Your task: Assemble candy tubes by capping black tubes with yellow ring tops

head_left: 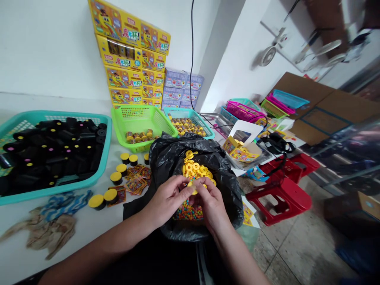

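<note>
A small yellow plastic piece (194, 187) is pinched between the thumbs and fingers of my left hand (168, 198) and my right hand (212, 201). Its exact shape is partly hidden by the fingertips. Both hands are over a container lined with a black plastic bag (230, 186). Inside, multicoloured beads (187, 213) lie below my fingers, and several yellow ring-shaped parts (196, 169) are heaped behind them. Left of the bag, several black cups with yellow lids (116, 177) stand beside a pile of printed cards (137, 181).
A teal basket (102, 158) of black cylinders is at the left, near crumpled cloths (59, 217). Behind stand a green basket (142, 118), a light-blue basket (169, 112) of small jars and stacked yellow boxes (124, 75). Red stools (280, 198) are on the floor at right.
</note>
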`<state>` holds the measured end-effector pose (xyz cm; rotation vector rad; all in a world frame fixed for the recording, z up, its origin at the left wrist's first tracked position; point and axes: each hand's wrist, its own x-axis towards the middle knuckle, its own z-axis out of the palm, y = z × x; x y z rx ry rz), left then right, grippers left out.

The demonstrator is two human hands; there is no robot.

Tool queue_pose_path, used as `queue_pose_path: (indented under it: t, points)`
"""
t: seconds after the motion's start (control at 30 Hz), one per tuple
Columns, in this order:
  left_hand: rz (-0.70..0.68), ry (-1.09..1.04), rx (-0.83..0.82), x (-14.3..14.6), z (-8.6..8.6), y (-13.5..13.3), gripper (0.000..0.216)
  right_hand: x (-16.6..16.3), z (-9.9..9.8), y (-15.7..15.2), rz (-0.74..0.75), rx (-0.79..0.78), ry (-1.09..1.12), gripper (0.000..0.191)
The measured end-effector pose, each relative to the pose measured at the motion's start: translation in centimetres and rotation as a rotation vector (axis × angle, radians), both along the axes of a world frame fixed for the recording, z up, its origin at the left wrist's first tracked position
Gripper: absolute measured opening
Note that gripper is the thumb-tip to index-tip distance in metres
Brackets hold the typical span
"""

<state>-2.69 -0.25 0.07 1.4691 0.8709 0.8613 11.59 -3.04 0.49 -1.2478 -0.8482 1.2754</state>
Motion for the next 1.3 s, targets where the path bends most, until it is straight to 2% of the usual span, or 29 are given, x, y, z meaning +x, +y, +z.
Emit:
queue_pose_path:
  t: [0.07,0.17,0.27,0.4,0.5,0.67,0.73,0.83,1.07,1.2,1.3]
  points:
    - [-0.062,0.005,-0.117,0.3,0.3,-0.1,0.041,-0.1,0.2,0.1,-0.02,0.033,-0.035,0.032]
    - [-0.04,-0.066,-0.246,0.9,0.3,-0.4,0.043,-0.5,0.1,0.4,-0.055,0.004,0.036,0.032]
    - [0.025,-0.144,-0.301,1.7,-0.2,-0.7,0.042,-1.0,-0.4,0.7,-0.128,-0.013,0.134,0.035]
    - [0.053,-0.154,-0.353,1.9,-0.5,-0.9,0.044,-1.4,-0.8,0.7,-0.185,0.01,0.149,0.033]
    - [0.063,-0.143,-0.363,1.5,-0.3,-0.8,0.044,-0.8,-0.4,0.4,-0.094,0.019,0.178,0.031]
    - [-0.068,-0.218,-0.474,0.3,-0.2,-0.1,0.046,1.3,-0.1,0.1,0.236,0.075,0.379,0.034]
    - [-0.113,-0.231,-0.49,0.1,-0.3,0.1,0.046,2.0,-0.3,0.1,0.288,0.075,0.422,0.035]
    - [-0.163,-0.23,-0.445,0.0,-0.4,0.0,0.044,2.2,-0.6,0.2,0.288,0.036,0.454,0.042]
    - [-0.17,-0.134,-0.284,-0.2,0.2,0.1,0.041,1.2,0.5,1.0,0.237,-0.132,0.285,0.031]
    - [-0.125,-0.144,-0.256,-0.3,0.5,0.0,0.041,0.3,0.5,0.5,0.127,0.014,0.055,0.029]
    - [-0.155,-0.14,-0.253,-0.6,0.7,-0.2,0.04,0.1,0.2,-0.2,0.089,0.089,-0.049,0.03]
